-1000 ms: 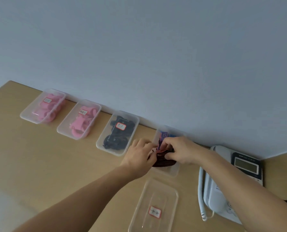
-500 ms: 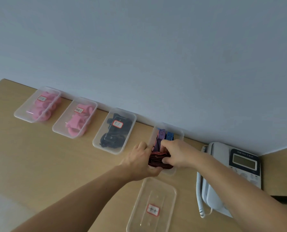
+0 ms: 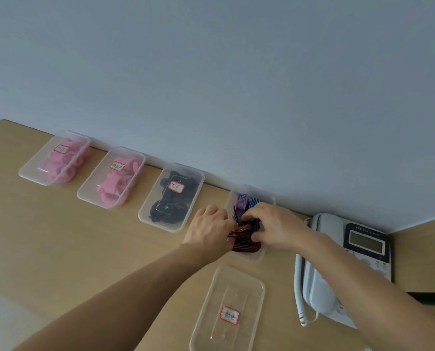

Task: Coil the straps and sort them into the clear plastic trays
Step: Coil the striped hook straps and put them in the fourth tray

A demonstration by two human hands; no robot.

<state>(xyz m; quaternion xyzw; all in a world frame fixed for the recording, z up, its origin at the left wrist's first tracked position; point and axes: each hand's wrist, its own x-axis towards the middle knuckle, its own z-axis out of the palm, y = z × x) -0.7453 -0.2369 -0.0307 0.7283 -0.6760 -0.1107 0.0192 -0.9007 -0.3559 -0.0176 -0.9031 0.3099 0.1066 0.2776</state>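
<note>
A coiled dark red strap point(image 3: 244, 241) lies in the near end of the fourth clear tray point(image 3: 249, 255) by the wall. My left hand point(image 3: 209, 230) grips the coil from the left and my right hand point(image 3: 274, 228) presses and pinches it from the right. Behind them in the same tray stand blue and red patterned straps point(image 3: 241, 201). Most of the coil is hidden under my fingers.
Along the wall sit two lidded trays of pink straps point(image 3: 59, 158) point(image 3: 115, 179) and a tray of black straps point(image 3: 173, 198). A clear labelled lid point(image 3: 230, 310) lies near me on the wooden desk point(image 3: 59, 236). A white desk phone point(image 3: 348, 267) stands at the right.
Both hands have pushed the dark red coil down into the fourth tray and stay on it. The view has shifted slightly.
</note>
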